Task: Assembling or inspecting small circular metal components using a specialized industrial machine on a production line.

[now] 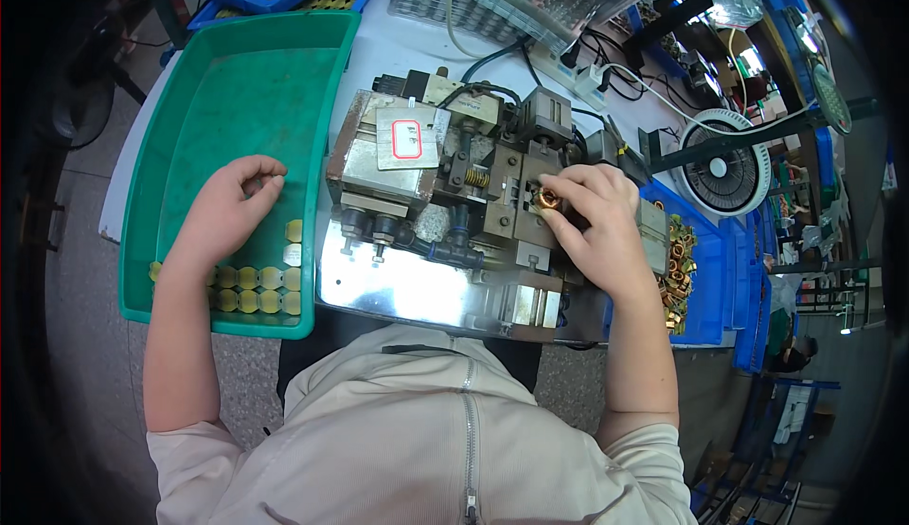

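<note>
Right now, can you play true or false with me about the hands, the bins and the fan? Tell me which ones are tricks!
1. The right hand has its fingertips on a copper-coloured ring. True.
2. Small metal parts lie in the blue bin. True.
3. The left hand is over the blue bin. False: it is over the green tray.
4. The yellow pieces cover the whole green tray. False: they lie at the end nearest the person.
5. The round fan is to the right of the machine. True.
</note>
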Motion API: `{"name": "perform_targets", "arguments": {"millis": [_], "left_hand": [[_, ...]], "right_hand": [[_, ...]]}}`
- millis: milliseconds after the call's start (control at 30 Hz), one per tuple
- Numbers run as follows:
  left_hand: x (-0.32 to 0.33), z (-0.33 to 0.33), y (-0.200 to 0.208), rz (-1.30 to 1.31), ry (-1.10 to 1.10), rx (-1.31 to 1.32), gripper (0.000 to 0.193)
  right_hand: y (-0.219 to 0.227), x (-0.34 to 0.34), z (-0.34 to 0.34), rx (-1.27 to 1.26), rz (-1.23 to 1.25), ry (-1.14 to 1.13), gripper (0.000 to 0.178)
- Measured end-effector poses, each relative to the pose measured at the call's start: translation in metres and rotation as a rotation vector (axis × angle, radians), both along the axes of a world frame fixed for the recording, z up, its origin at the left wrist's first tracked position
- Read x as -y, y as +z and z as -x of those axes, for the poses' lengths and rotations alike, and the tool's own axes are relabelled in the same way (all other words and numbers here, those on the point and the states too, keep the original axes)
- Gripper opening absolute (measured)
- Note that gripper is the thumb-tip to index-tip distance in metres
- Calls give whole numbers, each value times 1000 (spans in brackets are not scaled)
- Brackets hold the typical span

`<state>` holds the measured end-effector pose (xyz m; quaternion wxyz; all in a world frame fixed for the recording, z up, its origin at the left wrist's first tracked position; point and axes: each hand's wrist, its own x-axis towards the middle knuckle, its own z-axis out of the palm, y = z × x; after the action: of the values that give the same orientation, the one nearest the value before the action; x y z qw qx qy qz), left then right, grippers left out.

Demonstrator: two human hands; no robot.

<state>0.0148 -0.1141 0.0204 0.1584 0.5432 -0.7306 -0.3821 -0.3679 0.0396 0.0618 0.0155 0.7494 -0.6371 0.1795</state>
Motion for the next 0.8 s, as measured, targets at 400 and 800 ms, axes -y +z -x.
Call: {"name": "perform_targets", "arguments": {"millis": [400,800], "left_hand": [[-10,4,11,161,46,6,21],[-43,155,54,777,-629,-324,12]], "right_hand": [[-18,-12,-9,-165,115,-32,37],[-21,-19,-2,-114,163,-30,44]]}}
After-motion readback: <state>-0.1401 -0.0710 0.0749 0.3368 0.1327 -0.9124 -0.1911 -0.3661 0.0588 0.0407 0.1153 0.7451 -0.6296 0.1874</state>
